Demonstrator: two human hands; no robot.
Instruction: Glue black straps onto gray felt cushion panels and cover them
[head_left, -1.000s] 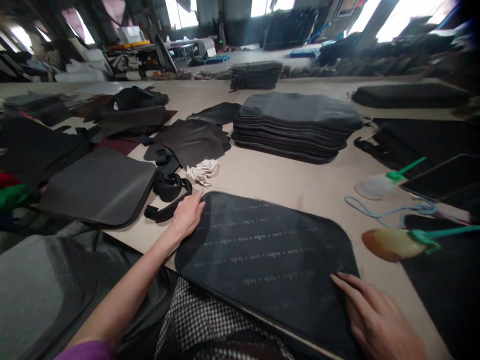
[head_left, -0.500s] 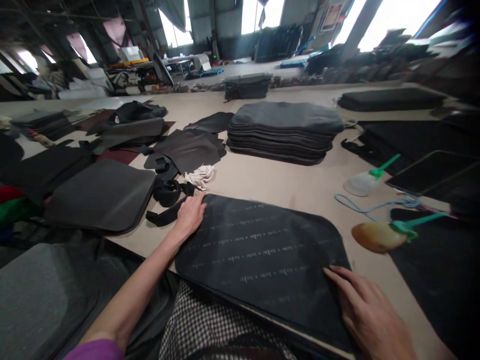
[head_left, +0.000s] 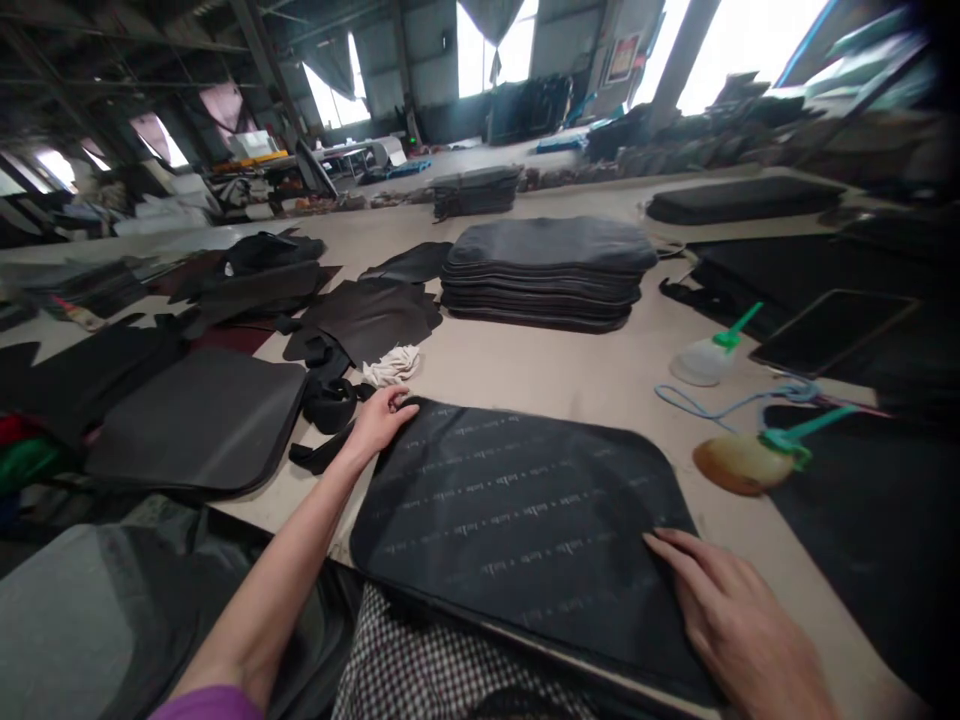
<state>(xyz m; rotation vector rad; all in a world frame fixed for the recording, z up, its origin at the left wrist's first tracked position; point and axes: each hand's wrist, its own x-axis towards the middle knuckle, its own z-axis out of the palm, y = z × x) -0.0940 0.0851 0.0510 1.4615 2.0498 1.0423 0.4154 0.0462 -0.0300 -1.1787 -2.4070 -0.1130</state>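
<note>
A black panel (head_left: 517,510) with rounded corners and rows of pale printed lettering lies at the table's near edge, partly over my lap. At its far left corner is my left hand (head_left: 379,422), thumb and curled fingers closed on the rim. My right hand (head_left: 739,610) rests on the right edge, fingers stretched out over the surface; its underside is hidden. Just beyond my left hand are a crumpled whitish cloth (head_left: 392,366) and a rolled black strap (head_left: 330,403).
A tall stack of dark panels (head_left: 547,270) stands farther back. More dark panels (head_left: 199,415) lie left. To the right are a white bottle (head_left: 701,362) with a green spout, an amber bottle (head_left: 739,463), blue cord (head_left: 694,405) and a phone-like dark slab (head_left: 832,330).
My left hand's fingers have curled at the panel's corner, where they lay flatter before. My right hand stays almost in place. The camera view has shifted slightly.
</note>
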